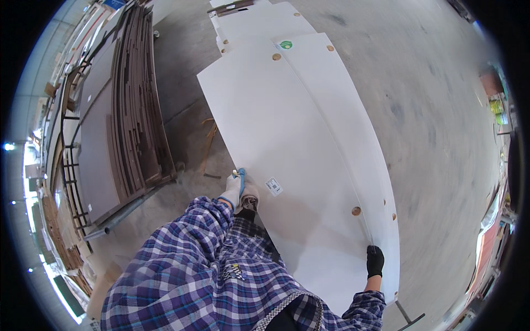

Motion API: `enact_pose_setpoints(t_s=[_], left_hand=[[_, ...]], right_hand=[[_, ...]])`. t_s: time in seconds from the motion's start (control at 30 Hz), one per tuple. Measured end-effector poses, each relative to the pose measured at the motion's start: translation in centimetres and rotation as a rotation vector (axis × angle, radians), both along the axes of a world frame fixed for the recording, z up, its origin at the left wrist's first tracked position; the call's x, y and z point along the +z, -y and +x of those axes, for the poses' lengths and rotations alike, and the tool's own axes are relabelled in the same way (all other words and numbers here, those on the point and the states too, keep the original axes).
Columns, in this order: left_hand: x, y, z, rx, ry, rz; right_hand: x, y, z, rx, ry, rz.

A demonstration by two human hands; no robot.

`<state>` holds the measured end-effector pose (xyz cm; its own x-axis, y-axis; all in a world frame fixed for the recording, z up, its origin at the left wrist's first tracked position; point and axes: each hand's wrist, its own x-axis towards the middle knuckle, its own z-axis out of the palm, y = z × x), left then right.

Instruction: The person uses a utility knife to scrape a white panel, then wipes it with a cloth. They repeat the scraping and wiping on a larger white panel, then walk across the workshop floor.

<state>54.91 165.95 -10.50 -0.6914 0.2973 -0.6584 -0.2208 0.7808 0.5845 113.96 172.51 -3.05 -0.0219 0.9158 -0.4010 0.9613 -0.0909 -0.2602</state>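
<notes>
A long white panel (298,136) with round drilled holes and a small printed label (273,186) lies before me, over another white panel (372,165) that shows along its right side. My left hand (237,186), in a white and blue glove, is at the near left edge of the upper panel; its fingers are partly hidden and a small yellowish thing shows beside them. A rolled brown cloth (249,196) is right beside that hand. My right hand (374,260), in a black glove, is at the upper panel's right edge, fingers bent; its exact grip cannot be told.
On the left, a rack holds a stack of dark brown boards (136,103), with a metal pipe (97,233) at its near end. More white panels (256,20) lie beyond. An orange strap (210,142) is on the concrete floor. A metal stand leg (408,317) sticks out at lower right.
</notes>
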Motion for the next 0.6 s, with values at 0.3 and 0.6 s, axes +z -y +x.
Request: enact_pose_setpoints(t_s=[0.3, 0.6], left_hand=[[2.1, 1.5, 2.1, 0.13, 0.269, 0.145], [10.3, 3.6, -6.2, 0.323, 0.257, 0.357]], right_hand=[[-1.1, -0.8, 2.8, -0.101, -0.003, 0.099], [6.2, -8.4, -8.4, -0.059, -0.316, 0.166]])
